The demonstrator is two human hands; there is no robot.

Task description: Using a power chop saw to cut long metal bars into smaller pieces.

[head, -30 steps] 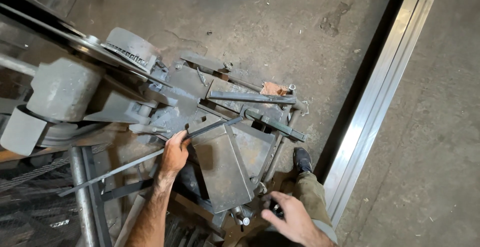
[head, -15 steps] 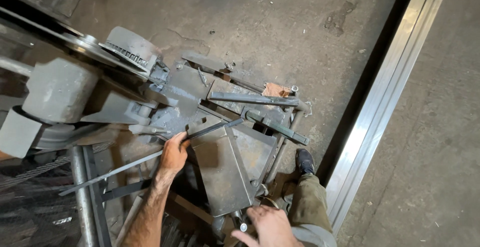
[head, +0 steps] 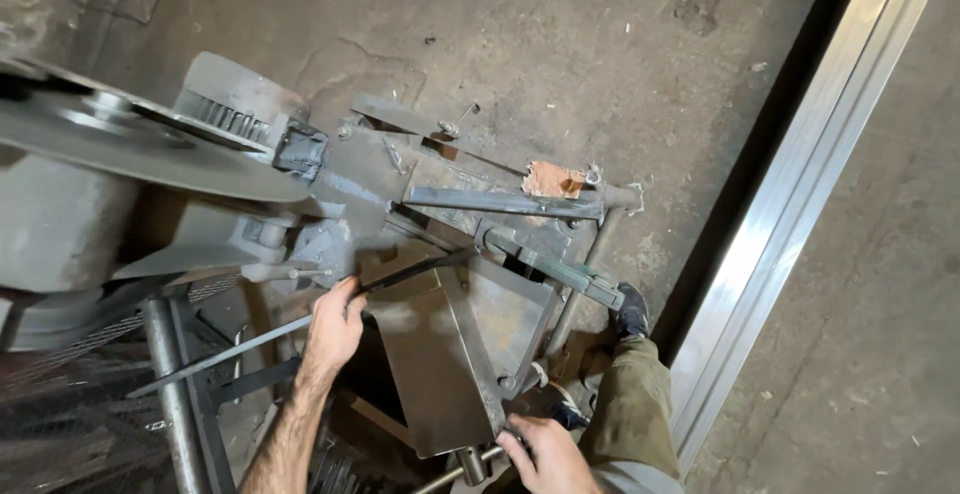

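Machinery dominates the view: a grey machine (head: 330, 204) with one large flywheel (head: 140, 149) at its left, a sloped steel chute (head: 450, 354) below its centre, and one aluminium rail (head: 800, 204) well apart on the concrete floor (head: 560, 44). One thin, dark flat metal strip (head: 300, 324) is gripped by the left hand (head: 335, 324) just left of the chute. The right hand (head: 545, 454) is closed on a rod (head: 455, 471) at the chute's lower edge.
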